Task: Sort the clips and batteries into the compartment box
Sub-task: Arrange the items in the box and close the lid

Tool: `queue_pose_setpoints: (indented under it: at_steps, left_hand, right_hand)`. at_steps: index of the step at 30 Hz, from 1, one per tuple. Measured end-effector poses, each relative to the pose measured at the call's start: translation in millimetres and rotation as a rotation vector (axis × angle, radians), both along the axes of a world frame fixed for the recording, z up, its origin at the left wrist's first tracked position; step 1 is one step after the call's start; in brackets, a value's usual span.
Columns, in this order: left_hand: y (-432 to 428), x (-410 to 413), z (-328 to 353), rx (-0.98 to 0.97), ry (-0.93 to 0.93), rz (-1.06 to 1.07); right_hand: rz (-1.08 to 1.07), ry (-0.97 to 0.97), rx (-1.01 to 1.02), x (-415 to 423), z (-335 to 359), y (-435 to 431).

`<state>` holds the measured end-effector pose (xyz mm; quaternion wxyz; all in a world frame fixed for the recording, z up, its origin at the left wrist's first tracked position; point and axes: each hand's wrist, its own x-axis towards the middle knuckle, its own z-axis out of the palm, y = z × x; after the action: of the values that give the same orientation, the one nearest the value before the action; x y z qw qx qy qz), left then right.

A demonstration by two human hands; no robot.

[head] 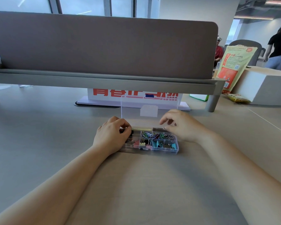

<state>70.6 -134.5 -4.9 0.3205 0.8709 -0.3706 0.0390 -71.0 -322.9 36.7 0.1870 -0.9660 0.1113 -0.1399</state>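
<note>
Clear compartment box (177, 149) sits mid-table (136, 184), lid (133, 108) standing open; coloured paper clips (152, 135) in the middle cell, blue binder clips (161, 145) front right, what look like batteries (141, 128) along the back row. Left hand (111, 137) covers the box's left end, fingers curled tight at the back-left cell, can't tell what they hold, if anything. Right hand (180, 125) hovers over the back-right corner, fingers loosely curled, thumb and forefinger apart, nothing in them.

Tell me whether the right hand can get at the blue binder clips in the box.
Probably yes: the lid stands open, nothing covers the blue binder clips, and the right hand hovers close by them.
</note>
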Motion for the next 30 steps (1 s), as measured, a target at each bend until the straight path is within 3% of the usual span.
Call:
queue_pose_setpoints:
  at_steps: [4, 10, 20, 22, 24, 27, 30]
  left_hand:
    - [0, 0, 0, -0.010, -0.006, -0.003]
    - [1, 0, -1, -0.033, -0.013, -0.002]
    - [4, 2, 1, -0.003, -0.027, -0.015]
    - [6, 1, 0, 0.019, -0.032, -0.025]
    - [6, 1, -2, -0.029, -0.019, -0.015]
    - [5, 3, -1, -0.268, 0.148, 0.052]
    - [2, 2, 5, -0.523, 0.408, 0.025]
  right_hand:
    - [-0.100, 0.050, -0.162, -3, -3, -7]
    - [-0.142, 0.106, -0.219, -1, -8, -7]
    - [-0.117, 0.094, -0.135, -7, -14, -5]
    - [-0.165, 0.034, -0.260, -10, -14, -1]
    - [-0.236, -0.186, -0.337, -11, -16, 1]
    - [-0.365, -0.576, -0.069, -8, -22, 3]
    - [-0.434, -0.650, 0.490, -4, -22, 12]
